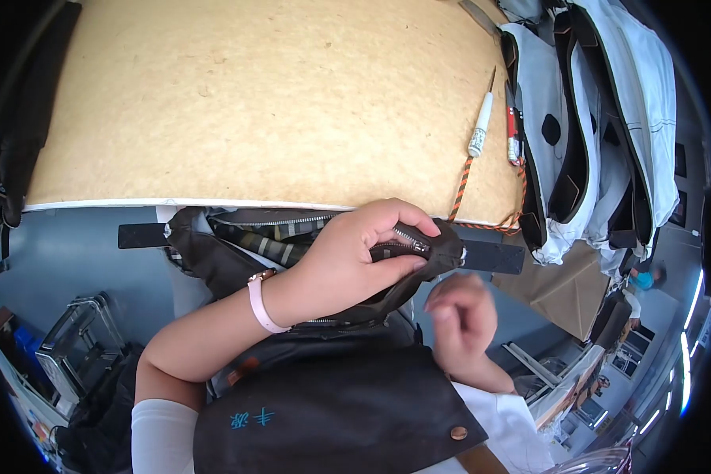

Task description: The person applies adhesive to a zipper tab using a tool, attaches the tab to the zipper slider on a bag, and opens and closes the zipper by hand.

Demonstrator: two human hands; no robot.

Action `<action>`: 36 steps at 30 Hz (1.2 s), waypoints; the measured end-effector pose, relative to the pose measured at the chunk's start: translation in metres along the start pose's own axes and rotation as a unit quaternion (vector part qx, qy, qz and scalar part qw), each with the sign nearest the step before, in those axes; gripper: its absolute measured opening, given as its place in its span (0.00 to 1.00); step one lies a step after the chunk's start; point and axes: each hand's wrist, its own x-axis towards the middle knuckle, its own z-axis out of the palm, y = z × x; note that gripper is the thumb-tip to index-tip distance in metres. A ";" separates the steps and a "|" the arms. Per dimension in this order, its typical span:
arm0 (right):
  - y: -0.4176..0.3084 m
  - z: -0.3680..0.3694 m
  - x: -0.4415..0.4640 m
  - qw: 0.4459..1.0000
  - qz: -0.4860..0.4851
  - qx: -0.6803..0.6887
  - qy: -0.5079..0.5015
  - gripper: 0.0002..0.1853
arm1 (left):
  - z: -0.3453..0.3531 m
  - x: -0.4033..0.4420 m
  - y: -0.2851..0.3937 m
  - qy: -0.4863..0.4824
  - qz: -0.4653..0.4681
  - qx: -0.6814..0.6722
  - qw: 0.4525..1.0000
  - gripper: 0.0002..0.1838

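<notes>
A dark brown bag [229, 265] with a plaid lining and a metal zipper lies across my lap, just below the table edge. My left hand [371, 253], with a pink band on its wrist, grips the bag near the right end of the zipper, thumb and fingers on either side of the zipper pull [421, 247]. Slightly blurred, my right hand [462, 316] is curled just below and right of that end, apart from the bag. Its fingers are closed, and anything between them cannot be made out.
The tan table [276, 103] bears a white-handled awl [480, 126] and red-handled snips [514, 130] on an orange-black cord. White and dark bag pieces [608, 118] are stacked at the right. A dark strap [28, 118] hangs at the left. A metal frame [79, 347] stands lower left.
</notes>
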 end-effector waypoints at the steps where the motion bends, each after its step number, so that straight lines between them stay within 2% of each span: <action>1: 0.002 0.002 -0.003 0.977 0.096 0.184 0.050 0.09 | 0.000 0.000 0.001 0.003 -0.002 0.002 1.000 0.18; 2: 0.007 0.000 0.000 0.960 0.121 0.244 0.072 0.12 | 0.001 -0.001 0.001 0.005 -0.006 0.003 1.000 0.18; 4: -0.004 0.001 0.021 0.928 0.244 0.274 0.071 0.11 | 0.003 -0.001 0.002 0.007 -0.021 -0.006 1.000 0.17; 7: 0.000 0.007 0.032 0.936 0.227 0.264 0.058 0.12 | 0.004 0.000 0.001 0.011 -0.015 -0.006 1.000 0.17; 10: -0.001 0.007 0.037 0.931 0.253 0.256 0.060 0.12 | 0.004 0.000 0.001 0.013 -0.008 0.006 1.000 0.17; 14: 0.002 -0.003 0.039 0.931 0.280 0.234 0.005 0.09 | 0.005 0.001 -0.002 0.009 0.025 0.027 0.999 0.17; 19: 0.001 -0.003 0.041 0.928 0.295 0.227 -0.003 0.06 | 0.004 0.001 0.000 0.005 0.010 0.011 1.000 0.17; 22: 0.000 0.003 0.038 0.948 0.236 0.212 0.009 0.04 | 0.003 0.001 -0.003 0.003 0.037 0.051 0.998 0.17; 23: -0.002 0.009 0.040 0.962 0.215 0.162 0.036 0.03 | 0.003 0.001 -0.005 0.004 0.052 0.071 0.996 0.17; 25: -0.006 0.024 0.042 0.980 0.172 0.057 0.087 0.04 | 0.003 0.002 -0.008 0.005 0.068 0.077 0.995 0.17; 28: 0.003 0.028 0.038 0.985 0.129 0.040 0.111 0.04 | 0.006 0.004 -0.008 0.023 0.081 0.041 0.996 0.18; 29: 0.004 0.026 0.039 0.984 0.141 0.053 0.099 0.04 | 0.007 0.003 -0.008 0.031 0.082 0.022 0.996 0.19; 31: 0.006 0.015 0.042 0.980 0.165 0.081 0.071 0.03 | 0.005 0.002 -0.003 0.027 0.021 -0.014 0.999 0.20; 32: 0.006 0.012 0.042 0.971 0.183 0.138 0.067 0.02 | 0.004 0.000 -0.001 0.024 -0.009 -0.032 0.999 0.20; 34: 0.003 0.008 0.042 0.941 0.216 0.253 0.060 0.02 | 0.003 -0.003 -0.002 0.025 -0.015 -0.036 0.999 0.21; 36: -0.007 0.003 0.046 0.939 0.236 0.250 0.030 0.02 | 0.004 -0.005 -0.002 0.035 -0.006 -0.023 0.999 0.21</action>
